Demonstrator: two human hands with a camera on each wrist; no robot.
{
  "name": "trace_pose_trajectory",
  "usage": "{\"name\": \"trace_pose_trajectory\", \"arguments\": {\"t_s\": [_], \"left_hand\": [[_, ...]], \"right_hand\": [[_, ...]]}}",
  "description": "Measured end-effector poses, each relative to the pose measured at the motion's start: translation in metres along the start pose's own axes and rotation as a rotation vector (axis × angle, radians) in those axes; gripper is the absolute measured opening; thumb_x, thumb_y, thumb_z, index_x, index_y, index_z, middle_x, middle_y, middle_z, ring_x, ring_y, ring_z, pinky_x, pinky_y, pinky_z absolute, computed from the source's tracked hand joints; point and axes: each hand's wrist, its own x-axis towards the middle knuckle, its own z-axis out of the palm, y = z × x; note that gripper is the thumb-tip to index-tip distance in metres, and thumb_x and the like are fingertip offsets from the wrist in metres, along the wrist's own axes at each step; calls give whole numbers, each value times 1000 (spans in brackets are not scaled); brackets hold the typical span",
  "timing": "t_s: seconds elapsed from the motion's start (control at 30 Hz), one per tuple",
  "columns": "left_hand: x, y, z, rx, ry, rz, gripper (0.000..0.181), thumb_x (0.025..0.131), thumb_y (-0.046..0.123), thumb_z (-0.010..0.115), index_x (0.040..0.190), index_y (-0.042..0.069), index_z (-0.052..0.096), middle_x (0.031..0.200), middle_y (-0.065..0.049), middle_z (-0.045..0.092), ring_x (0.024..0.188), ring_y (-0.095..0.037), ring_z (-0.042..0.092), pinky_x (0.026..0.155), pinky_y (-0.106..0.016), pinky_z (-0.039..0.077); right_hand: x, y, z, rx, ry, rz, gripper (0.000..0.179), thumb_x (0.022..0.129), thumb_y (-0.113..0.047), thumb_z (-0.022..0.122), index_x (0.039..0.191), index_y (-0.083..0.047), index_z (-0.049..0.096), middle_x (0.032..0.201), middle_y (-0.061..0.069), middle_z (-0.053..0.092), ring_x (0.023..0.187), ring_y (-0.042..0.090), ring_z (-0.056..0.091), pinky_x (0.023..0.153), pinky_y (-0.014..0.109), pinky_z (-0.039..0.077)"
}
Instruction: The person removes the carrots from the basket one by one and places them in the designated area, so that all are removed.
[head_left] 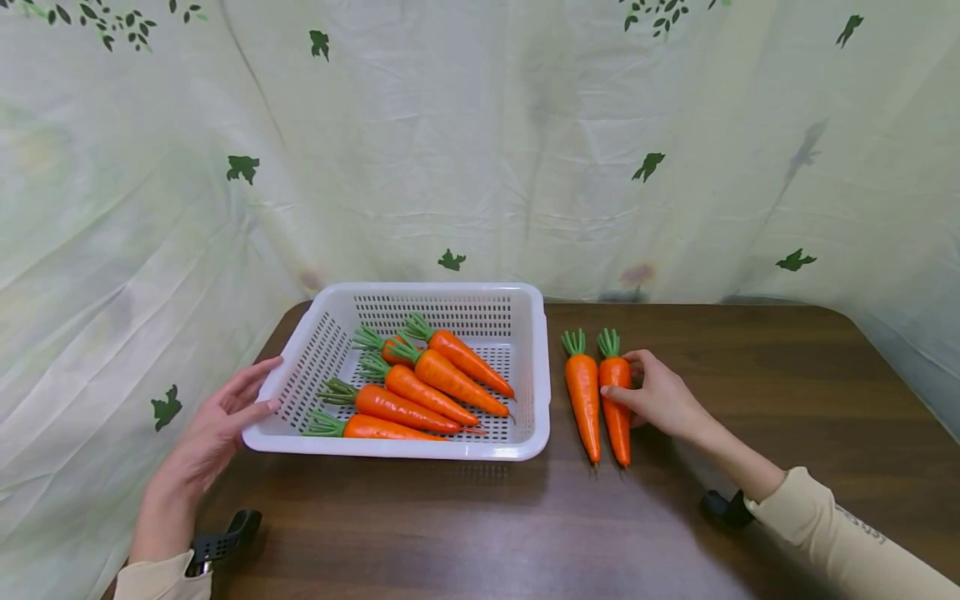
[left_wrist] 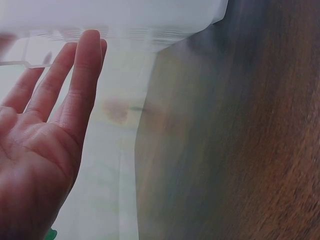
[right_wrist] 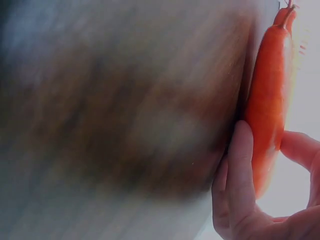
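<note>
In the head view, my left hand (head_left: 213, 429) touches the left end of a white plastic basket (head_left: 397, 451); the left wrist view shows its fingers (left_wrist: 85, 75) straight against the basket's outer side. Several orange carrots (head_left: 408, 408) with green tops lie in the basket. To its right, two more carrots lie side by side on the table. My right hand (head_left: 663, 396) pinches the right-hand carrot (head_left: 617, 417) between thumb and fingers, as the right wrist view also shows. The other carrot (head_left: 582, 400) is just left of it.
A dark brown wooden table (head_left: 787, 392) extends to the right and in front of the basket. Behind and to the left hangs a pale curtain (head_left: 480, 150) with green leaf shapes. Black bands (head_left: 225, 537) are worn on both wrists.
</note>
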Motion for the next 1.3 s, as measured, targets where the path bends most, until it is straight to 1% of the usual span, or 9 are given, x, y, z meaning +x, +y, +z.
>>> {"name": "trace_pose_trajectory", "arguments": {"t_s": [0.1, 0.23, 0.37, 0.63, 0.77, 0.87, 1.03, 1.17, 1.3], "left_hand": [[0, 0, -1, -12, -4, 3, 60, 99, 13, 58, 153, 28, 35, 142, 2, 43, 112, -12, 56, 84, -35, 54], [1, -1, -1, -23, -6, 7, 60, 99, 12, 58, 153, 26, 36, 139, 3, 46, 111, -12, 58, 83, -35, 55], [1, -2, -1, -8, 1, 1, 61, 99, 13, 59, 153, 27, 35, 141, 3, 44, 112, -12, 57, 84, -35, 54], [1, -2, -1, 14, 7, -7, 62, 99, 15, 59, 153, 29, 34, 145, 0, 40, 115, -13, 54, 85, -33, 53], [0, -2, -1, 7, 2, -4, 62, 99, 15, 59, 154, 29, 34, 145, 0, 40, 114, -13, 55, 85, -33, 53], [0, -2, -2, 3, 0, -2, 61, 99, 14, 59, 153, 28, 34, 144, 1, 42, 114, -13, 55, 85, -34, 53], [1, -3, -2, 11, 0, -1, 61, 99, 14, 59, 153, 27, 34, 142, 2, 43, 113, -12, 55, 84, -33, 53], [1, -3, -2, 19, 1, -5, 61, 99, 15, 59, 154, 28, 34, 144, 1, 42, 114, -13, 54, 85, -33, 53], [1, -3, -2, 25, -4, -3, 61, 99, 15, 59, 154, 28, 33, 143, 1, 42, 115, -13, 54, 85, -32, 52]], "right_hand": [[0, -2, 0, 1, 9, -6, 71, 91, -27, 71, 142, 5, 32, 134, 31, 45, 66, 22, 66, 58, 37, 58], [-1, -3, 0, 6, 14, -14, 70, 92, -27, 70, 142, 4, 32, 134, 31, 46, 67, 23, 67, 58, 37, 58], [-4, -3, -2, 3, 27, -43, 67, 92, -26, 70, 141, 4, 35, 133, 29, 48, 68, 23, 66, 58, 37, 58], [-17, -14, -4, -127, 123, -160, 57, 92, -24, 70, 137, -2, 44, 131, 20, 51, 68, 22, 64, 57, 34, 55], [-23, -26, -4, -215, 173, -224, 51, 93, -24, 70, 134, -4, 49, 127, 16, 55, 79, 21, 64, 63, 34, 53], [-27, -36, -2, -245, 184, -262, 47, 93, -25, 70, 133, -6, 52, 125, 14, 58, 88, 22, 62, 68, 35, 52], [-31, -50, 3, -216, 140, -316, 43, 93, -28, 69, 131, -11, 55, 120, 8, 60, 89, 18, 61, 70, 36, 52], [-30, -59, 7, -199, 80, -388, 39, 94, -30, 69, 128, -16, 57, 108, 2, 64, 88, 14, 60, 71, 36, 51], [-30, -70, 10, -185, 26, -456, 37, 92, -29, 71, 126, -21, 58, 99, -2, 63, 84, 14, 60, 67, 36, 51]]}}
